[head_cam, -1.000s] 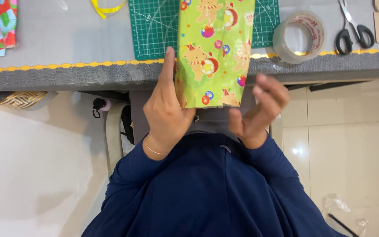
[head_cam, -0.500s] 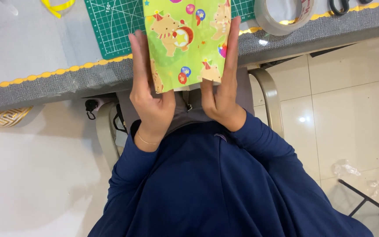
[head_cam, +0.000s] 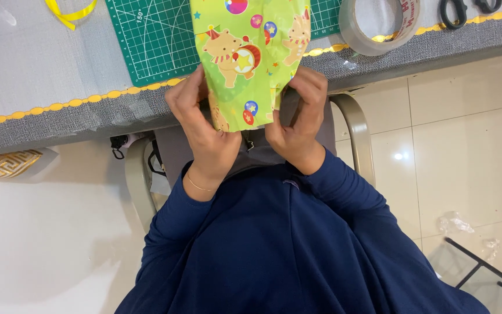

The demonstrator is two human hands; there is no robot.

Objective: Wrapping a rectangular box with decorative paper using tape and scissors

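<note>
package in green bear-print paper overhangs the desk edge, so both hands reach its near end. left hand pinches the left corner, right hand folds the right flap inward. tape roll lies near.

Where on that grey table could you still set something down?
The widest bare stretch of the grey table lies left of the green cutting mat, below the yellow ribbon. It is crowded to the right: both hands, left hand and right hand, grip the wrapped package, with the tape roll and scissors beyond.
</note>
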